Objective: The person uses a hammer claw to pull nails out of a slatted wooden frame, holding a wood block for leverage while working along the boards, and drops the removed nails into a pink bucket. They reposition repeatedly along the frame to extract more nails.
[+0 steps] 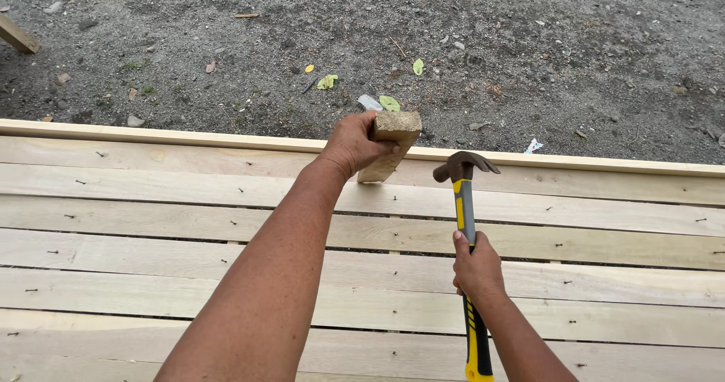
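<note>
The left hand is closed around a short wood block. The fingers wrap over the top end of the block and the thumb presses on its near face. The block stands tilted, with its lower end touching the far planks, just beside the raised edge board.

The right hand is closed tight around the handle of a hammer. It grips near the middle of the handle, which is grey above the hand and yellow and black below it. The dark claw head points away from the person and sits over the far plank, just to the right of the block, but apart from it. I cannot tell if the head touches the wood.

Both forearms reach over a platform of pale planks that run from left to right, with narrow gaps between them. Many small nails stand or lie along the planks, mostly near the left and right sides.

Behind the edge board is dark gravel ground with little stones, some green and yellow leaves and a few white scraps. 1 more piece of timber shows at the far left corner.
</note>
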`<state>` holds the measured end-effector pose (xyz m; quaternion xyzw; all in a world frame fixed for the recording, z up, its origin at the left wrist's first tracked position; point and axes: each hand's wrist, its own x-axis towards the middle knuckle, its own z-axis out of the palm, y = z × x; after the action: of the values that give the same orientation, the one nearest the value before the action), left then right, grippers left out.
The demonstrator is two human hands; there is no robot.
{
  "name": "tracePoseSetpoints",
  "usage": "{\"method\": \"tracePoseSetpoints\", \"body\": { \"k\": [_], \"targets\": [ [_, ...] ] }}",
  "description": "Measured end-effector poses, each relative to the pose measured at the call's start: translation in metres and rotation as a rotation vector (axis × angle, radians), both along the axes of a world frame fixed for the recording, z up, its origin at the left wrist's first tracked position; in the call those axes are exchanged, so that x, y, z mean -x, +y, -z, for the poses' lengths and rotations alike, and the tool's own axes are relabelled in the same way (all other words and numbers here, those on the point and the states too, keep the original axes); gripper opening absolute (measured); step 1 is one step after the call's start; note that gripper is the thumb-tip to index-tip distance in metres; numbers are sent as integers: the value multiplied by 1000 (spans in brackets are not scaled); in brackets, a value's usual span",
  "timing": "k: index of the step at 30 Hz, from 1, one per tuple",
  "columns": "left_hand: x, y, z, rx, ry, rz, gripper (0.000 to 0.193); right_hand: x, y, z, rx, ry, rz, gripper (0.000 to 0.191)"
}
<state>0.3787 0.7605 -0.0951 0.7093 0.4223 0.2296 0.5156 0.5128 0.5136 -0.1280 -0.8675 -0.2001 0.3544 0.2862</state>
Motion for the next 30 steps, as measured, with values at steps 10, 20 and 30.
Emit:
{"method": "tracePoseSetpoints", "body": {
  "k": [10,20,30],
  "targets": [
    [0,0,-13,-129,144,49,48,-6,1,42,139,-134,-171,48],
    [7,-21,-45,-178,273,99,60,4,-3,74,342,-235,-287,49],
    [13,-83,40,74,890,565,60,16,-11,82,308,-268,-266,49]
  ]
}}
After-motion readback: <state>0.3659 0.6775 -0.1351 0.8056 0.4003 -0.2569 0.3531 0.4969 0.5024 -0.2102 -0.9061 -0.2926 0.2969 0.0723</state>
